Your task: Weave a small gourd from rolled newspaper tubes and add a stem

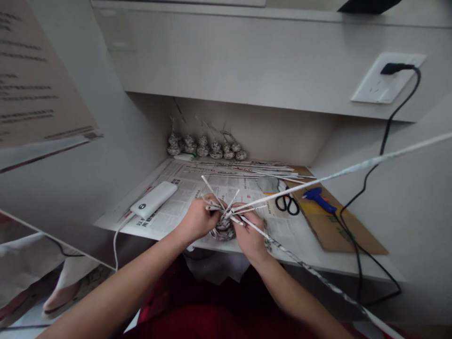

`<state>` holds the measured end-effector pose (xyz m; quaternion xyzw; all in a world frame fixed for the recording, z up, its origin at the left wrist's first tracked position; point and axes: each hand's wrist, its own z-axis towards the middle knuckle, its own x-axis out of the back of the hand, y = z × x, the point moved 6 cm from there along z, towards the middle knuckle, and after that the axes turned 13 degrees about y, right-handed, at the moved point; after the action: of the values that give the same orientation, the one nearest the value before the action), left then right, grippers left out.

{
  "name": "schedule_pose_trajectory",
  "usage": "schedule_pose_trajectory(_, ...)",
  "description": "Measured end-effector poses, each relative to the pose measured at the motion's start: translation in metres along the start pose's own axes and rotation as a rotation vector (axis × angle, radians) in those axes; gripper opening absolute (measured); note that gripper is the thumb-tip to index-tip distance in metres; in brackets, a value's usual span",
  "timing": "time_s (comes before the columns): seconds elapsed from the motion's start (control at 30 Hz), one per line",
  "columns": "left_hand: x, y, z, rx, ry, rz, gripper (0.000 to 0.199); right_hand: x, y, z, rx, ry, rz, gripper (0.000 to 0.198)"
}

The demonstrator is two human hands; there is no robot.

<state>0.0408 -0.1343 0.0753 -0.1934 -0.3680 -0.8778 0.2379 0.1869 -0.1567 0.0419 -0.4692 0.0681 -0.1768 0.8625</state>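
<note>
Between my two hands, near the front edge of the shelf, sits a small round basket (223,231) woven from rolled newspaper, with short paper ends sticking up from its top. My left hand (199,217) is closed around the basket's left side and some of its upright ends. On the other side, my right hand (251,230) has its fingers closed at the paper strips by the rim. Two long rolled paper strips run from there: one paper strip (339,172) slants up to the right, the other paper strip (310,267) slants down to the right.
Several woven gourd shapes (216,150) line the back wall, behind a row of loose paper rolls (247,169). Black-handled scissors (287,204) lie right of my hands. A blue glue gun (319,199) rests on cardboard (348,235), its cord trailing. A white power bank (154,199) lies left on newspaper.
</note>
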Motion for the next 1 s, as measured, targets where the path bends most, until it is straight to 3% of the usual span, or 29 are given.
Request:
schedule_pose_trajectory(0.1, 0.003, 0.0, 0.002, 0.039, 0.003, 0.076, 0.016, -0.001, 0.016, 0.005, -0.169, 0.037, 0.067, 0.012)
schedule_pose_trajectory(0.2, 0.007, -0.001, 0.003, 0.132, 0.065, 0.157, 0.009, -0.005, 0.038, 0.006, -0.51, 0.06, 0.216, 0.026)
schedule_pose_trajectory(0.27, 0.007, -0.001, 0.003, 0.175, 0.084, 0.194, 0.01, -0.009, 0.048, 0.003, -0.727, 0.017, 0.258, 0.034)
schedule_pose_trajectory(0.33, 0.006, -0.003, 0.003, 0.206, 0.102, 0.22, 0.013, -0.013, 0.049, 0.0, -0.814, -0.069, 0.219, 0.039)
schedule_pose_trajectory(0.4, 0.005, -0.007, 0.004, 0.235, 0.114, 0.231, 0.015, -0.014, 0.042, 0.003, -0.723, -0.129, 0.154, 0.036)
schedule_pose_trajectory(0.5, 0.002, -0.011, 0.006, 0.274, 0.098, 0.215, 0.017, -0.009, 0.027, 0.018, -0.399, -0.067, 0.097, 0.016)
schedule_pose_trajectory(0.57, 0.0, -0.013, 0.008, 0.291, 0.081, 0.206, 0.017, -0.01, 0.022, 0.026, -0.258, -0.069, 0.073, 0.008)
schedule_pose_trajectory(0.67, -0.001, -0.015, 0.008, 0.32, 0.069, 0.199, 0.016, -0.015, 0.027, 0.032, -0.241, -0.136, 0.055, 0.007)
schedule_pose_trajectory(1.0, -0.003, -0.015, 0.009, 0.356, 0.027, 0.238, 0.016, -0.016, 0.019, 0.036, -0.127, -0.16, -0.09, 0.005)
